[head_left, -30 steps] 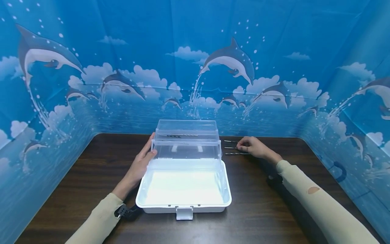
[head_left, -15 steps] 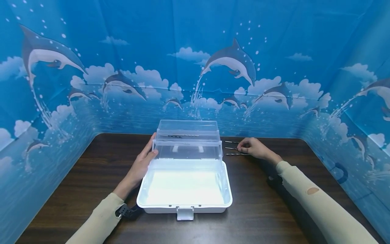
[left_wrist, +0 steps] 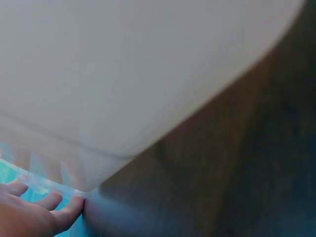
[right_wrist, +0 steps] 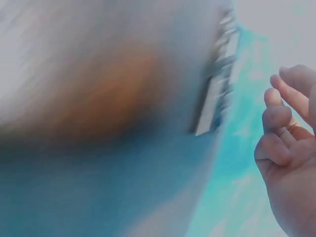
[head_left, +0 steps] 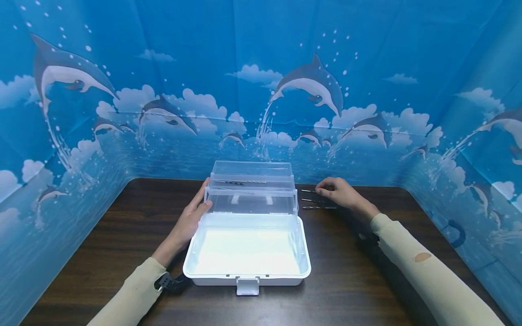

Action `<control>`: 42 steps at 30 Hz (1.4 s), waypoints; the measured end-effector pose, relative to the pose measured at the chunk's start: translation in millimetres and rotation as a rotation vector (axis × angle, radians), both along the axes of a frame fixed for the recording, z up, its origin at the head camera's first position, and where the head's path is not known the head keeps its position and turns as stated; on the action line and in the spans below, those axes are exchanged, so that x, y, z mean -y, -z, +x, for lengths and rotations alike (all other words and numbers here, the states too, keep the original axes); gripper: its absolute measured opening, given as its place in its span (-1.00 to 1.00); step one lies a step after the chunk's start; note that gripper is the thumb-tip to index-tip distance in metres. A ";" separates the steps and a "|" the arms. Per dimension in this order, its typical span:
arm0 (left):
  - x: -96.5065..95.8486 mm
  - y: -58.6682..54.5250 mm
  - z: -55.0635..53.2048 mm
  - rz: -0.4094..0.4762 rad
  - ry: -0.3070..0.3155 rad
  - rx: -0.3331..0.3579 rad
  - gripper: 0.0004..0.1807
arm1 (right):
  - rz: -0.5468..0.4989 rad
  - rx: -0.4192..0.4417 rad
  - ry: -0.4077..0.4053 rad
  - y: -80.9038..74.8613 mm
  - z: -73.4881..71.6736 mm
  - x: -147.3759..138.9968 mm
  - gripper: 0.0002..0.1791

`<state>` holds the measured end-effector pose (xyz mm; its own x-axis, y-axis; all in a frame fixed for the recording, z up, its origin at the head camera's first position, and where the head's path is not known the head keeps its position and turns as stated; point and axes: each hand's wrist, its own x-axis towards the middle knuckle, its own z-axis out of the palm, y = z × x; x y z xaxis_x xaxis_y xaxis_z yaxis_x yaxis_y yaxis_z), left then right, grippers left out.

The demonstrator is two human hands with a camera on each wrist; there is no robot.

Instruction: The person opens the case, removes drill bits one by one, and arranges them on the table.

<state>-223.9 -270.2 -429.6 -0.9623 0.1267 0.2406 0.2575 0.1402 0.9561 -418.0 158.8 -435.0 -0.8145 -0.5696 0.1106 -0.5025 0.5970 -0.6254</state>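
Note:
A white storage box [head_left: 246, 280] stands open on the table, its clear fold-out trays [head_left: 250, 199] raised at the back. My left hand [head_left: 189, 217] holds the left side of these trays, thumb in front; its fingertips touch a clear edge in the left wrist view. Several drill bits [head_left: 246, 182] lie in the upper tray. Right of the box, a far drill bit [head_left: 307, 191], a middle drill bit [head_left: 312, 200] and a near drill bit [head_left: 320, 208] lie roughly parallel. My right hand [head_left: 340, 192] has curled fingers at the far bit's right end; whether they pinch it is hidden.
The dark wooden table [head_left: 334, 290] meets a blue dolphin-print curtain [head_left: 261, 90] at the back and both sides. A white latch [head_left: 247, 286] hangs down from the box's front. A black strap [head_left: 169, 283] is on the left wrist.
My right hand has moved slightly away from me, off the middle drill bit to the far one, so more of the middle bit shows. The left hand keeps its hold on the trays.

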 end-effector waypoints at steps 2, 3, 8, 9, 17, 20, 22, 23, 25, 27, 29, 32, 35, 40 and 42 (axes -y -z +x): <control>0.0 0.1 0.8 -0.004 -0.008 0.010 -0.39 | -0.022 -0.026 0.007 -11.1 3.6 8.6 -0.68; -0.1 0.2 1.1 -0.003 -0.009 0.010 -0.39 | -0.032 -0.048 0.006 -17.1 5.5 13.4 -0.67; -0.8 0.1 1.4 0.003 0.006 0.006 -0.39 | -0.071 -0.147 -0.020 -46.8 21.1 40.1 -0.68; -0.8 0.2 1.2 0.005 0.008 0.004 -0.38 | -0.077 -0.159 -0.033 -52.2 25.2 45.6 -0.69; -1.2 -0.1 0.1 0.015 0.008 0.020 -0.39 | -0.107 -0.229 -0.196 -75.5 42.8 84.1 -0.75; -0.9 0.6 0.0 0.019 0.014 0.024 -0.39 | -0.094 -0.241 -0.259 -80.7 46.0 96.9 -0.74; -0.5 0.8 -0.1 0.020 0.016 0.025 -0.38 | -0.076 -0.236 -0.288 -83.5 47.7 105.2 -0.75; -0.3 0.8 -0.1 0.020 0.018 0.025 -0.38 | -0.062 -0.235 -0.303 -84.7 48.5 109.3 -0.75; 0.3 0.6 -0.2 0.018 0.019 0.021 -0.38 | -0.037 -0.226 -0.335 -86.8 49.7 117.9 -0.75; 0.8 0.0 -0.1 0.017 0.016 0.015 -0.38 | -0.010 -0.226 -0.372 -89.4 50.8 127.1 -0.76; 1.2 -0.7 0.0 0.021 0.015 0.009 -0.38 | 0.021 -0.225 -0.417 -91.1 51.4 136.4 -0.75; 1.5 -1.2 0.5 0.024 0.012 0.006 -0.38 | 0.066 -0.199 -0.473 -93.4 52.4 149.9 -0.73; 1.4 -0.8 0.8 0.023 0.007 0.012 -0.38 | 0.098 -0.157 -0.499 -94.2 52.6 160.7 -0.72; 0.9 -0.1 1.0 0.014 -0.004 0.028 -0.38 | 0.115 -0.123 -0.512 -93.7 50.7 171.5 -0.75; 0.6 -0.3 1.1 0.010 -0.004 0.030 -0.38 | 0.123 -0.133 -0.523 -93.3 49.9 174.2 -0.77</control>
<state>-222.8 -270.8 -429.3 -0.9698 0.1201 0.2125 0.2277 0.1315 0.9648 -368.1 -15.4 -341.7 -0.4031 -0.9096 0.1006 -0.8217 0.3113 -0.4773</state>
